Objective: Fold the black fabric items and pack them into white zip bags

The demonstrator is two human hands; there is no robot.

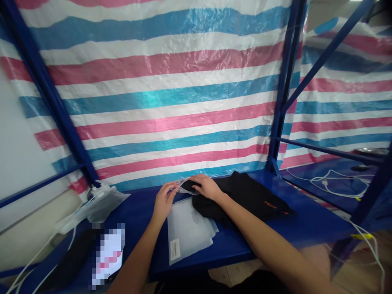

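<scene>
Between my hands is a small clear plastic bag (183, 189) with something black in it. The fingertips of my left hand (166, 197) pinch the bag's left edge. My right hand (206, 187) is closed on the bag and its black content from the right; its palm side is hidden. A black garment (245, 198) with small orange lettering lies under and to the right of my right wrist. Below my hands, frosted plastic bags (190, 232) lie stacked flat, the top one with a white label at its lower left.
The blue tabletop (309, 216) stands in a blue metal frame (277, 118) before a striped sheet (171, 102). At left are a white power strip with cables (73, 212), crumpled plastic, a dark cloth and a pixelated bright screen (110, 253). White cables (339, 183) lie at right.
</scene>
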